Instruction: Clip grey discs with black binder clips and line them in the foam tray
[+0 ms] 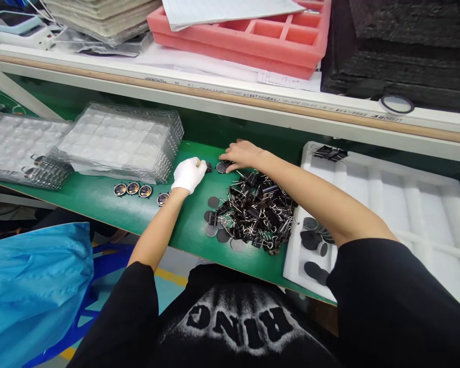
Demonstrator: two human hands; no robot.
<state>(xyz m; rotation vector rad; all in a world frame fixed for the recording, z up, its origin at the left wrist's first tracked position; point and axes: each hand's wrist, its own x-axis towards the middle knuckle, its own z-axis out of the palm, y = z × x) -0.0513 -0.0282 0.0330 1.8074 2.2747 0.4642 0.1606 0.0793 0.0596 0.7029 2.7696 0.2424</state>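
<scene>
My left hand, in a white glove, is closed with thumb and fingers together; a small black binder clip shows at its fingertips. Just right of it my bare right hand has thumb and fingers around a dark round watch head on the green table. A large heap of black binder clips lies below my right forearm. Dark and grey round discs rest along the heap's left side. One watch head sits by my left wrist, and several others stand in a row farther left.
Stacked clear plastic trays stand at the back left. On the right, a white foam tray holds more discs and clips. A shelf with a pink foam tray runs across above the table. Blue cloth is at lower left.
</scene>
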